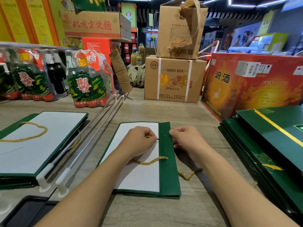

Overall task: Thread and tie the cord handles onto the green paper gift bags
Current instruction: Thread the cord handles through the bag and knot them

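The bag [139, 176] lies flat on the table [164, 112], white lining up, its green strip [169, 177] along the right. The left hand [139, 141] rests on the lining, its thumb and forefinger pinched together on the cord [152, 161] just behind the dark tip [157, 139], which sits at the strip's edge, near a hole [165, 135]. The right hand [186, 140] grips the strip's outer edge, its fingers curled. The cord's lower end passes through the strip and trails off to the right.
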Demonstrator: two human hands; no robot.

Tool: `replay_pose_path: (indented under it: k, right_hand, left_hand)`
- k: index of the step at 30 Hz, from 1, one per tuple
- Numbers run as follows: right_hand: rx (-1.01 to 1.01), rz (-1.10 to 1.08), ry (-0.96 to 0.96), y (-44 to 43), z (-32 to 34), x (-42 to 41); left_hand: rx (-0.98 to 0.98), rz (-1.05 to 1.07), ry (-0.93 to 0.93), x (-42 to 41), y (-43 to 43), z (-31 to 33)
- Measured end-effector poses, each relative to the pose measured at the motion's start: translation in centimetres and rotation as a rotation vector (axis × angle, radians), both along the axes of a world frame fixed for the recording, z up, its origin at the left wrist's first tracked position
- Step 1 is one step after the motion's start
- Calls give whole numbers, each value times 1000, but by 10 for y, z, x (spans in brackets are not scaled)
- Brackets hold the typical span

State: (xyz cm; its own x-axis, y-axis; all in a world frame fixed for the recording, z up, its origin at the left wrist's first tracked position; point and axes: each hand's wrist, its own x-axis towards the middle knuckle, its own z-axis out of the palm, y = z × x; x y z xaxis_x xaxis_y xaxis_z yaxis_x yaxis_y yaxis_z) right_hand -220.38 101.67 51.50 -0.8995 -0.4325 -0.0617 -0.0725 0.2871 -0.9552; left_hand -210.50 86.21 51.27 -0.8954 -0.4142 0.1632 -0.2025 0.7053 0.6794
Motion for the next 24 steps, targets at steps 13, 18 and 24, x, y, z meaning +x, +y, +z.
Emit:
replay_pose_path:
  k: [13, 18, 24]
  right_hand:
    - [-115, -8, -168, -3, -6, -10]
    - [-173, -8, -175, -2, -1, -5]
    - [-233, -11, -177, 0, 0, -4]
  left_hand:
    - [72, 10, 126, 1, 8, 11]
    - [-32, 53, 164, -4, 11, 26]
    - [-191, -6, 145, -17, 15, 28]
